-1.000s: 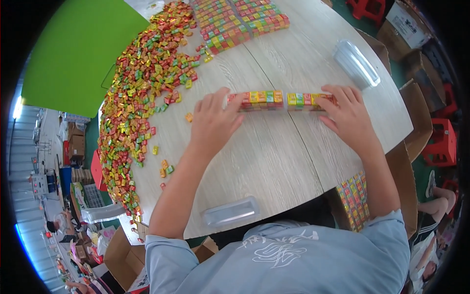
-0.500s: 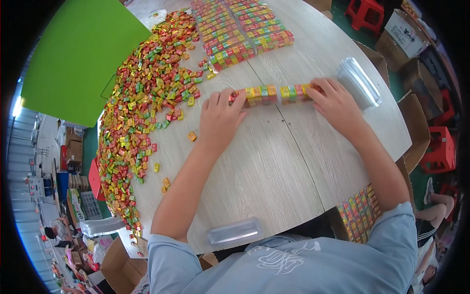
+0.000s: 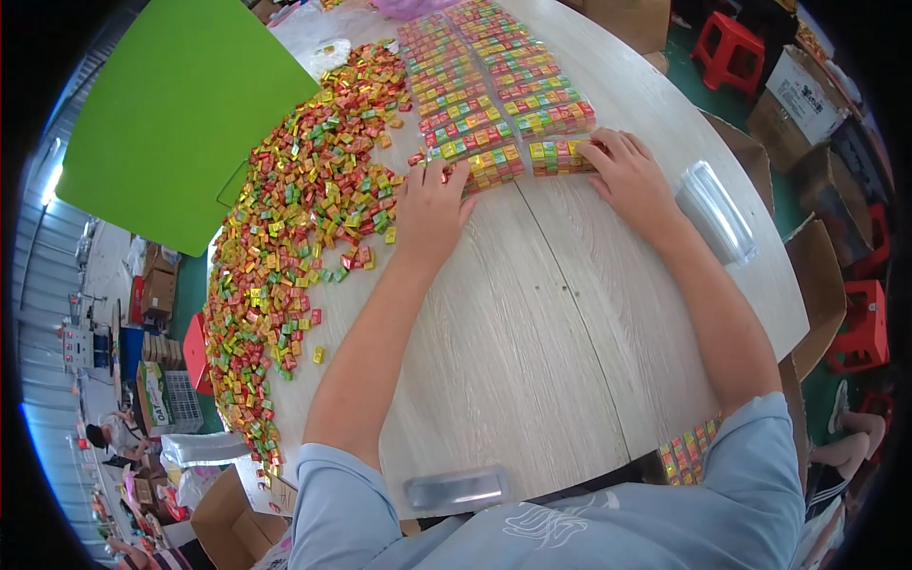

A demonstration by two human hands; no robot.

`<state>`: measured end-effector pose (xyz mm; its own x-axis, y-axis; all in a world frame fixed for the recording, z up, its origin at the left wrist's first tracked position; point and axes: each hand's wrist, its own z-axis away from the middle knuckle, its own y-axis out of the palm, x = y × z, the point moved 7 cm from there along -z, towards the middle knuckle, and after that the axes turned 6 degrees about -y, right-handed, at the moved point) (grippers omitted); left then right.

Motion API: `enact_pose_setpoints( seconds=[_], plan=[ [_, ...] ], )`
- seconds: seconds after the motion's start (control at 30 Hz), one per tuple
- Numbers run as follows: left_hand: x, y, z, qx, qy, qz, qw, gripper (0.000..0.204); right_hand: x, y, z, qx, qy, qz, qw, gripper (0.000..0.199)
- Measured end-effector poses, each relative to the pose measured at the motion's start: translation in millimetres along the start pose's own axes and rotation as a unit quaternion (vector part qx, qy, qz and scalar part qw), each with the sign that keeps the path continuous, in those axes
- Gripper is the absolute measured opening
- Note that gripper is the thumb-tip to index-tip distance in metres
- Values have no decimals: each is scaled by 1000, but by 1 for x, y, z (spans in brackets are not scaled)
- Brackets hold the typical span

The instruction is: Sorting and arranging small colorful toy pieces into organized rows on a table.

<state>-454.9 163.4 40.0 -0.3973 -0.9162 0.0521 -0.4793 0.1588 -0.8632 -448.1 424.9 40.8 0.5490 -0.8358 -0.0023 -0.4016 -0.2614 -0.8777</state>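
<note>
Between my two hands lies a long, clear plastic tray filled with small wrapped candies [image 3: 495,167], in red, yellow, orange and green, with a gap at its middle. My left hand [image 3: 427,206] closes on its left end, thumb at the near side and fingers over the top. On the right end my right hand [image 3: 629,180] grips in the same way, thumb near and fingers beyond. The tray sits right up against the near edge of a block of similar filled trays [image 3: 465,120].
A large heap of loose wrapped candies [image 3: 285,247] covers the table's left side, below a green board [image 3: 180,123]. Clear plastic trays [image 3: 714,211] lie at the right edge, another tray [image 3: 456,487] at the near edge. Cardboard boxes [image 3: 817,294] and red stools [image 3: 730,52] stand around the table.
Both hands have moved the filled tray away from me, from the open table to the near edge of the block. My view has shifted slightly too.
</note>
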Motion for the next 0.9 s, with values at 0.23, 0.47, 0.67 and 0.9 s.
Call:
enact_pose_setpoints(
  seconds=[0.23, 0.47, 0.67, 0.9],
  plan=[
    [0, 3, 2, -2, -5, 9, 1000, 55, -12, -5, 8, -34, 70, -93, 993, 54],
    [0, 2, 1, -5, 1, 6, 1000, 54, -22, -16, 9, -79, 118, -111, 984, 45],
    [-1, 0, 1, 6, -2, -4, 1000, 54, -34, -10, 11, -69, 129, -90, 985, 25],
    [-3, 0, 1, -9, -1, 9, 1000, 55, -32, -3, 9, -59, 114, -126, 984, 23]
  ],
)
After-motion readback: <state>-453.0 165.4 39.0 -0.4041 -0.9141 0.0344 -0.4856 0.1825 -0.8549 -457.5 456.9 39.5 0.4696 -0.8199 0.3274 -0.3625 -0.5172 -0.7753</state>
